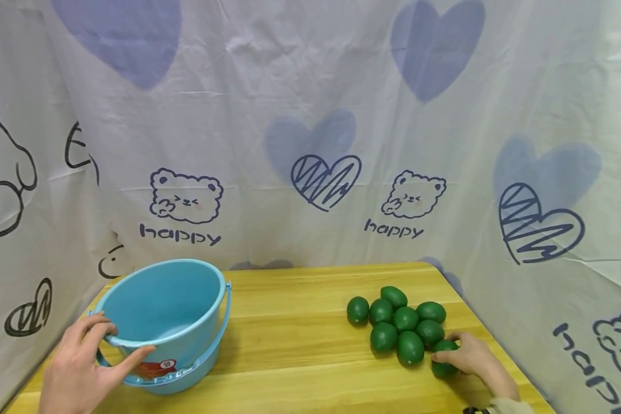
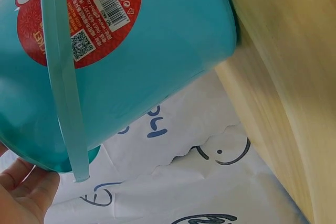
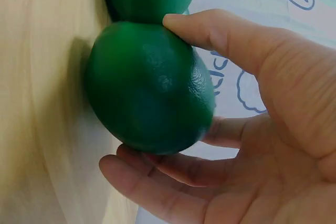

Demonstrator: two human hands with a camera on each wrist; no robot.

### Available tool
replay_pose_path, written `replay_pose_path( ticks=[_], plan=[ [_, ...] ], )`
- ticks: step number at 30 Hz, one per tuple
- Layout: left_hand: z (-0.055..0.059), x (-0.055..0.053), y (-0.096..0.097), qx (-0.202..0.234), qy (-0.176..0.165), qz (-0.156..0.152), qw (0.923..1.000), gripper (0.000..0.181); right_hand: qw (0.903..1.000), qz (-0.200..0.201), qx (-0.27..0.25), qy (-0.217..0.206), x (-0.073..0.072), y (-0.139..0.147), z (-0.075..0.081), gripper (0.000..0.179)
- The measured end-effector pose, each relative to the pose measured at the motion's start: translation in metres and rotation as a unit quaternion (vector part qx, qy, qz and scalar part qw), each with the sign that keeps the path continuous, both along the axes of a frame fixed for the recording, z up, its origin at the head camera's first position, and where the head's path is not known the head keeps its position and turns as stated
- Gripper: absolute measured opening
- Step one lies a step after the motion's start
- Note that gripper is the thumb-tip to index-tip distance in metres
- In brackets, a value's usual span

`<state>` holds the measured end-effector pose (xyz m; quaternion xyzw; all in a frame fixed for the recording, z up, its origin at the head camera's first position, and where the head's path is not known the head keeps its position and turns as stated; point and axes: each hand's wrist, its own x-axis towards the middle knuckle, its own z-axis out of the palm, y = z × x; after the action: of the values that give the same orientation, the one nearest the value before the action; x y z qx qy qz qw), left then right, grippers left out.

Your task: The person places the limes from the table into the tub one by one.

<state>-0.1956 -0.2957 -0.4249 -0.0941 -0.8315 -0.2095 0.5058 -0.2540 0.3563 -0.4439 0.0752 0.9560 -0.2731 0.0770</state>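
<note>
Left hand (image 1: 77, 362) pinching bucket (image 1: 199, 345) at 8 o'clock; right hand (image 1: 476, 356) holding fruit (image 1: 442, 371) at 4 o'clock of pile (image 1: 406, 318), apparently grasp stage, lift needing firm closure.

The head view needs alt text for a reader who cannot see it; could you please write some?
A person's right hand grips one green, egg-shaped fruit beside eight similar ones on a yellowish wooden table, while the left hand holds the rim of a light-blue bucket. Behind hangs a pale sheet printed with hearts and bears.

Saw white printed cloth (image 1: 259, 69) behind the wooden table (image 1: 290, 348), bear drawings (image 1: 186, 210) above it, a scribbled heart (image 1: 540, 227) to its upper right
</note>
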Motion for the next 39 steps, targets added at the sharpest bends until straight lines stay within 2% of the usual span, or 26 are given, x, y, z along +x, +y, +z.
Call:
replay_pose_path(
  ticks=[3, 10, 16, 21, 27, 32, 39],
  plan=[
    [-0.002, 0.001, -0.001, -0.002, 0.003, 0.002, 1.0, 0.079, 0.9998, 0.004, 0.001, 0.02, 0.0, 0.001, 0.0, 0.075],
    [-0.004, -0.001, -0.001, 0.007, -0.008, -0.009, 0.9999, 0.074, 0.9932, -0.002, 0.008, 0.116, -0.005, 0.003, -0.003, 0.06],
    [-0.006, 0.0, 0.0, 0.022, -0.022, -0.01, 0.9995, 0.073, 0.9898, -0.038, -0.017, 0.136, -0.008, -0.004, 0.004, 0.058],
    [-0.005, 0.0, -0.001, 0.021, -0.03, -0.01, 0.9993, 0.073, 0.9826, -0.064, -0.054, 0.166, -0.009, -0.017, 0.01, 0.049],
    [-0.005, 0.001, -0.001, 0.018, -0.038, -0.015, 0.999, 0.071, 0.9776, -0.055, -0.088, 0.183, -0.016, -0.043, 0.009, 0.046],
    [-0.001, 0.001, 0.0, 0.021, -0.059, -0.007, 0.998, 0.07, 0.9731, -0.06, -0.109, 0.194, -0.023, -0.066, 0.013, 0.057],
    [0.0, 0.002, 0.0, 0.021, -0.068, -0.003, 0.9975, 0.069, 0.9593, -0.052, -0.154, 0.231, -0.032, -0.088, 0.017, 0.059]
  ],
)
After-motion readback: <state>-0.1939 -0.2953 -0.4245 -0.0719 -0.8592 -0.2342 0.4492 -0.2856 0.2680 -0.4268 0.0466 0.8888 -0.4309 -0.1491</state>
